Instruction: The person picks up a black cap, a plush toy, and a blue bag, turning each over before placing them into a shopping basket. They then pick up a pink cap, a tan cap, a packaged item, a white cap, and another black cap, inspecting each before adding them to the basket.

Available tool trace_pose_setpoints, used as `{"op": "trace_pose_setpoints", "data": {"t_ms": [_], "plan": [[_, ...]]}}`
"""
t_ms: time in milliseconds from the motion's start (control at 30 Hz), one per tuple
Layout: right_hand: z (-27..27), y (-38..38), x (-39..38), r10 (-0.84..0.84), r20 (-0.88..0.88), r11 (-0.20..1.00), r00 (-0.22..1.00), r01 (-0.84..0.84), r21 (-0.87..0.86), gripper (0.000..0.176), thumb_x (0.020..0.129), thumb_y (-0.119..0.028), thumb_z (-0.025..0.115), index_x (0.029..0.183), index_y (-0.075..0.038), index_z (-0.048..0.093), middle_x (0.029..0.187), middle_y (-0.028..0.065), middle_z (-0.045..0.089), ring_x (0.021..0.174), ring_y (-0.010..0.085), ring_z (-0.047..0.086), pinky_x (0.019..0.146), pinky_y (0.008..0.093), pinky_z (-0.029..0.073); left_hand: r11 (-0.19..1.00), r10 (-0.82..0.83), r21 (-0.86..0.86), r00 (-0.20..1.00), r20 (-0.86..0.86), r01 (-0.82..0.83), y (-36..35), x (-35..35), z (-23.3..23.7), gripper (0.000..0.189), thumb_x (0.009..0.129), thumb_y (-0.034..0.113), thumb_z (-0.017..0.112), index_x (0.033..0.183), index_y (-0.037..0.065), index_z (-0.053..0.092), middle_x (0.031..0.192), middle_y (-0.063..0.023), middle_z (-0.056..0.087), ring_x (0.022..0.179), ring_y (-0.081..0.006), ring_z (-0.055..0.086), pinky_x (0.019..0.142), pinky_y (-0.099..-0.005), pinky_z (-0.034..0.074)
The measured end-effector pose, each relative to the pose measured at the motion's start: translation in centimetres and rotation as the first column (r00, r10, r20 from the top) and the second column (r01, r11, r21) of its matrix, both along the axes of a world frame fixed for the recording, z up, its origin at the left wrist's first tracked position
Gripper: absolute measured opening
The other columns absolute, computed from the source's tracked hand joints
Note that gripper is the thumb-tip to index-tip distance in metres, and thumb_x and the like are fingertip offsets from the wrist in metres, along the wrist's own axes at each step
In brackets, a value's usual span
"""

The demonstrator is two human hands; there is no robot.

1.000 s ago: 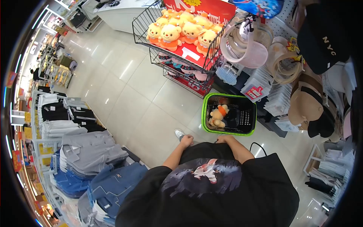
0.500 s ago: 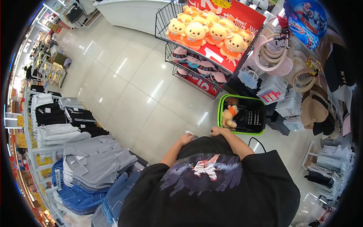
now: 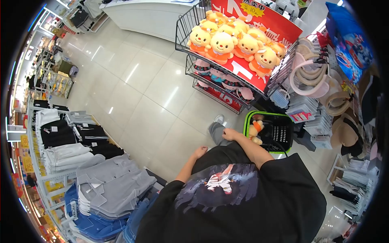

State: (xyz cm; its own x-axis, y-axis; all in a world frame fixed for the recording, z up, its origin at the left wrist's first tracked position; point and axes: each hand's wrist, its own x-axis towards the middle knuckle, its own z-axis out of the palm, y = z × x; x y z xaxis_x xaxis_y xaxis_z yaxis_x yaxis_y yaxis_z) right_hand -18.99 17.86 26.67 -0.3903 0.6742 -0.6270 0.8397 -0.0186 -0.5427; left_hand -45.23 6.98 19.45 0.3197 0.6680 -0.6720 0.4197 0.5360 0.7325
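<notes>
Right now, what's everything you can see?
Basket: one, black and green, floor
Toy: at least one, yellow-orange, in basket
Rack: one, black, top
Bears: many, yellow-orange, rack top
Other toys: several, pinkish, lower rack
Visors: several, mostly pale, right
Hats: several, tan and black, right
Counter: one, white, top
Shirts: many, grey and blue, left
Far-off goods: too small to tell
Shoe: one, white, floor
Left hand: one, bare, centre
Right hand: one, bare, near basket

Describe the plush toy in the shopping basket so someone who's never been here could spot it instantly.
Find the black wire rack heaped with yellow plush toys. Beside its base is a black basket with a bright green rim. The plush toy inside is pale yellow with orange, lying down, apart from the rack's pile.
</notes>
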Motion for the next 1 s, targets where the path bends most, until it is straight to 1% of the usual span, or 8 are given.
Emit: {"op": "trace_pose_setpoints", "data": {"t_ms": [200,267,367,500,567,633,800,1000], "plan": [[0.5,12.5,-2.4,0.202,-0.008,0.979,0.979,-0.203,-0.006,0.033,0.077,-0.026,0.058,0.096,0.0,0.068,0.101,0.0231,0.066,0.095,0.0381,0.063,0.083,0.0455,0.05,0.993,0.115,0.04,0.986,-0.121,-0.111,10.3,-3.3,1.5,0.034,0.09,0.026,0.056,0.111,0.0,0.062,0.082,-0.0093,0.066,0.07,-0.0174,0.062,0.067,-0.0318,0.051],[1.6,16.1,-2.9,0.217,-0.01,0.974,0.976,-0.217,-0.058,0.036,0.079,-0.03,0.06,0.099,-0.001,0.067,0.098,0.0215,0.067,0.094,0.0361,0.064,0.083,0.044,0.049,0.961,0.275,0.043,0.96,-0.049,-0.273,14.7,-3.5,3.2,0.03,0.09,0.023,0.056,0.108,0.0,0.062,0.082,-0.0099,0.066,0.07,-0.0168,0.063,0.066,-0.0313,0.052],[2.5,20.5,-3.5,0.2,-0.109,0.978,0.974,-0.19,0.091,0.036,0.079,-0.029,0.061,0.1,0.0,0.066,0.095,0.0219,0.067,0.092,0.0353,0.065,0.081,0.0432,0.05,0.956,0.282,0.12,0.95,-0.135,-0.267,20.3,-3.0,6.5,0.025,0.091,0.019,0.055,0.105,0.0,0.063,0.082,-0.0106,0.066,0.073,-0.0165,0.064,0.066,-0.0307,0.052],[7.0,22.5,-4.3,-0.002,-0.439,0.984,0.898,0.079,0.158,0.042,0.081,-0.034,0.065,0.101,0.002,0.064,0.093,0.0178,0.069,0.086,0.0284,0.066,0.077,0.038,0.052,0.936,0.298,0.224,0.951,-0.087,-0.272,25.9,-1.8,6.8,0.021,0.09,0.015,0.056,0.104,0.0,0.063,0.08,-0.0105,0.067,0.072,-0.0158,0.065,0.064,-0.0294,0.052],[8.8,23.2,-4.5,-0.081,-0.539,0.987,0.839,0.141,0.071,0.045,0.081,-0.038,0.067,0.102,0.002,0.064,0.089,0.0157,0.069,0.082,0.0251,0.066,0.077,0.036,0.052,0.94,0.298,0.195,0.953,-0.062,-0.281,28.3,-0.6,6.9,0.021,0.09,0.014,0.055,0.104,0.0,0.063,0.079,-0.0103,0.067,0.07,-0.0153,0.064,0.063,-0.0288,0.051],[10.6,23.9,-4.4,-0.119,-0.574,0.979,0.81,0.192,0.068,0.042,0.082,-0.036,0.067,0.101,0.002,0.064,0.086,0.0149,0.068,0.08,0.0232,0.066,0.075,0.0344,0.052,0.947,0.292,0.157,0.955,-0.059,-0.28,30.0,-0.2,7.1,0.02,0.09,0.013,0.055,0.103,0.0,0.064,0.079,-0.0102,0.067,0.068,-0.0148,0.064,0.062,-0.0282,0.051],[15.3,27.0,-2.4,-0.274,-0.682,0.933,0.678,0.36,-0.016,0.03,0.083,-0.024,0.068,0.099,0.002,0.063,0.082,0.0113,0.067,0.075,0.016,0.064,0.07,0.0291,0.052,0.913,0.244,0.347,0.968,-0.049,-0.213,36.3,2.4,13.4,0.019,0.092,0.012,0.054,0.102,-0.001,0.063,0.079,-0.0086,0.068,0.064,-0.0124,0.061,0.06,-0.0267,0.049],[13.9,31.4,-0.3,-0.588,-0.727,0.59,0.355,0.803,-0.085,0.021,0.084,-0.014,0.064,0.097,0.003,0.062,0.08,0.0092,0.065,0.072,0.0116,0.06,0.068,0.0263,0.05,0.84,0.153,0.517,0.986,0.059,-0.161,46.5,4.5,22.0,0.018,0.092,0.009,0.053,0.105,-0.001,0.062,0.083,-0.0081,0.068,0.069,-0.0123,0.062,0.065,-0.0263,0.05]]}}
